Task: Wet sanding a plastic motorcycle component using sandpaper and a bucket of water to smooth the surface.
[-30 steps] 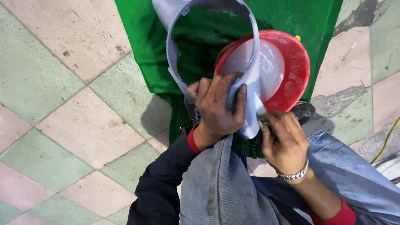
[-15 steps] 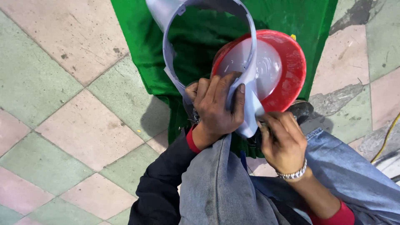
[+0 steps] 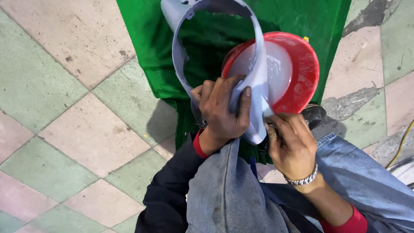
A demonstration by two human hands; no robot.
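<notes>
Both hands work a grey plastic ring over a red bowl.
Left hand (image 3: pixel 222 110) grip wrapped tight round the near end of the grey plastic ring (image 3: pixel 258 64), thumb pressed on its outer face. Right hand (image 3: pixel 291 144), just right of it, curled at the ring's near tip; whether it pinches anything cannot be told. Ring stands tilted, arching far over the green cloth (image 3: pixel 151 47) on the tiled floor (image 3: pixel 64 108). Red bowl (image 3: pixel 302 71) with white liquid just behind the ring, right side.
</notes>
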